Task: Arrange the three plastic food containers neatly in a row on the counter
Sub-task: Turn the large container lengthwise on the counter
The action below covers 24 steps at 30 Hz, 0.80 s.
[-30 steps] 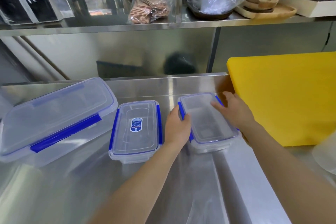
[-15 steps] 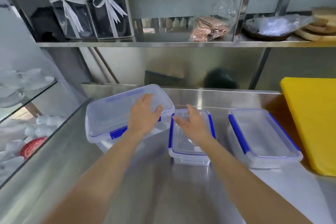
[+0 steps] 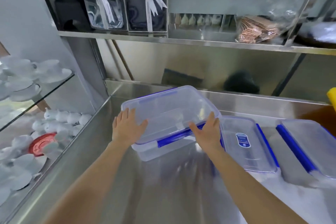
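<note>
Three clear plastic containers with blue clips stand on the steel counter [image 3: 163,196]. The large container [image 3: 169,112] is at the left, turned at an angle. My left hand [image 3: 127,129] presses its left near corner and my right hand [image 3: 207,132] grips its right near corner by the blue clip. Right beside it lies the middle container [image 3: 249,143] with a blue label on its lid, touching or nearly touching the large one. The third container [image 3: 309,147] sits farther right, partly cut off by the frame edge.
A steel shelf [image 3: 181,40] above holds ribboned boxes [image 3: 127,0] and a bag of brown wafers [image 3: 258,31]. At left, a glass cabinet [image 3: 36,96] holds white crockery. A yellow board's corner [image 3: 331,96] shows at the far right. The counter's raised back edge runs behind the containers.
Both hands left the right-hand container, passed over the middle one, and now hold the large container at its two near corners. My view has swung left.
</note>
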Each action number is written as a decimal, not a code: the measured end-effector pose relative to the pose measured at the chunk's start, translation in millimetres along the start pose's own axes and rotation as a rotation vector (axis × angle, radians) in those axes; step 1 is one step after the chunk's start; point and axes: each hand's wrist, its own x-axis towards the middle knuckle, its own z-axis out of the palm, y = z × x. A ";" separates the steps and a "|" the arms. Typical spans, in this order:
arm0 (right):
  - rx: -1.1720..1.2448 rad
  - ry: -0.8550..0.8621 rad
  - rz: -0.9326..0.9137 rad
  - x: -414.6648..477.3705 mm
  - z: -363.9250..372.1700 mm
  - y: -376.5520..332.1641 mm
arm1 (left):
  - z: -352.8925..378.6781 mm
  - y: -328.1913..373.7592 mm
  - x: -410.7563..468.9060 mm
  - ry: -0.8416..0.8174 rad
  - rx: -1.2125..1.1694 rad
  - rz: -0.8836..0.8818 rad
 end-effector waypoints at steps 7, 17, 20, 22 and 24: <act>-0.084 -0.059 0.070 4.5 22.8 -5.5 | 16.1 -4.9 -4.8 -0.069 0.032 0.015; 0.185 -0.021 0.161 26.0 12.6 -14.2 | -29.9 -1.7 -5.2 0.206 0.126 0.034; 0.457 0.057 0.293 -5.2 28.8 -9.7 | -31.5 -29.1 21.5 0.139 0.006 -0.003; 0.629 -0.039 0.303 -27.7 46.2 -8.7 | -21.9 -43.1 30.3 -0.019 -0.033 -0.025; 0.710 -0.130 0.319 -37.5 61.5 -10.6 | -12.0 -49.4 32.7 -0.140 -0.137 -0.013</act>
